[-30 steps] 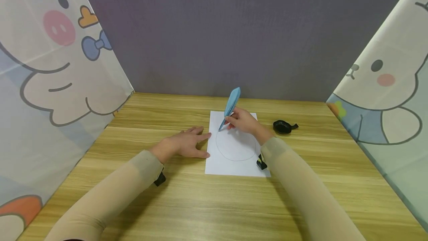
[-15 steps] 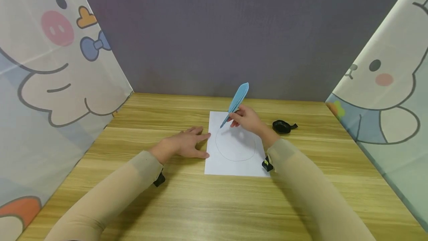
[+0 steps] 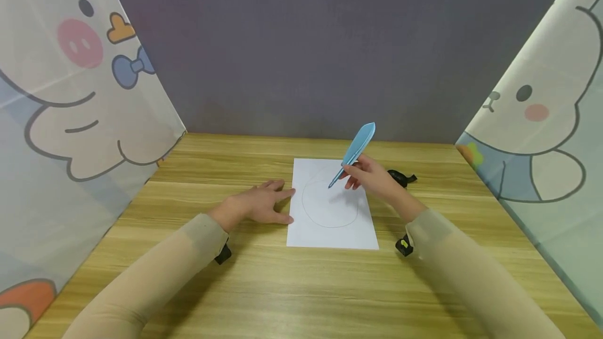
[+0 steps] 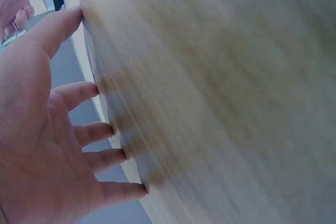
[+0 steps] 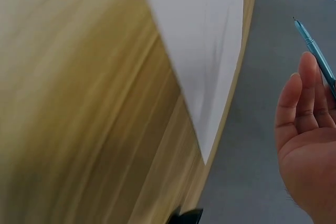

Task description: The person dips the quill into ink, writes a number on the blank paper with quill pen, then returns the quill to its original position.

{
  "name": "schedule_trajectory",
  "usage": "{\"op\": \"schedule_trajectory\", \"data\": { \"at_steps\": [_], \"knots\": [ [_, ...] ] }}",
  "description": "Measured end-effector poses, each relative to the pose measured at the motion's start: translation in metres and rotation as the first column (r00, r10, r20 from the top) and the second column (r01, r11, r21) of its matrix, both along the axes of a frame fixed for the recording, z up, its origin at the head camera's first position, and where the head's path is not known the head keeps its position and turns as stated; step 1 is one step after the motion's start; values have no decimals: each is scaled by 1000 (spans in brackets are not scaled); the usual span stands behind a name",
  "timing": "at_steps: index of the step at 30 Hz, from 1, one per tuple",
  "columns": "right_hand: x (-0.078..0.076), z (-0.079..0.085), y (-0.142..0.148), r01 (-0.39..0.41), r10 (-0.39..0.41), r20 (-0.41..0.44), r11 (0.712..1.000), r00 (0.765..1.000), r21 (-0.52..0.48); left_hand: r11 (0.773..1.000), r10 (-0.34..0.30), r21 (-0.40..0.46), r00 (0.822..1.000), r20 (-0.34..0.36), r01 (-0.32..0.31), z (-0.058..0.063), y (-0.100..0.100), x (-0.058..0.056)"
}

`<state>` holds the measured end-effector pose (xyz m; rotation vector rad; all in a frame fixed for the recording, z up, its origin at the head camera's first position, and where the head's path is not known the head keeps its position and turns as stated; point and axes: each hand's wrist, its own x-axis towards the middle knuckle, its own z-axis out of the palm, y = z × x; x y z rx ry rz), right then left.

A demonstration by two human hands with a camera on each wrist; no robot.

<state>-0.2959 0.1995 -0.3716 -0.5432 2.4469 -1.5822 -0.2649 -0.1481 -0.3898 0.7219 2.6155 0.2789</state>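
Note:
A white sheet of paper lies on the wooden table, with a thin, roughly round line drawn on it. My right hand pinches a light-blue feather-shaped pen over the sheet's upper right. In the right wrist view the pen points away from the fingers, its tip raised off the paper. My left hand rests at the sheet's left edge, fingers spread, thumb and a fingertip touching the paper. From the left wrist view, this hand's fingertips press down on the surface.
Partly hidden behind my right wrist lies a small black rounded object with a short tail. A grey panel stands behind the wooden table. Cartoon-printed cloths hang on both sides.
My right hand has lifted the pen from the drawn line at the sheet's upper left and moved it right, now partly covering the black object. My left hand has stayed in place.

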Motion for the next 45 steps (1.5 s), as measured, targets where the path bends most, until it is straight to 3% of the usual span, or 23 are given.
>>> {"op": "schedule_trajectory", "data": {
  "at_steps": [22, 33, 38, 42, 45],
  "knots": [
    [26, -8, 73, 81, -80, -44, 997, 996, 5, 1000, -6, 10, 1000, -2, 6, 1, -1, 1],
    [29, -16, 91, 64, -67, -44, 995, 997, -72, 1000, -7, 11, 1000, -1, 7, 1, -1, 1],
    [27, -18, 97, -40, 22, -110, 985, 994, -166, 1000, -10, 6, 1000, -4, 10, 0, -2, 1],
    [25, -17, 107, -181, 152, -125, 945, 980, -271, 1000, -15, 3, 1000, -7, 15, -1, -2, 0],
    [26, -14, 113, -233, 214, -95, 920, 972, -313, 1000, -15, 1, 1000, -7, 15, -1, -2, 0]
  ]
}}
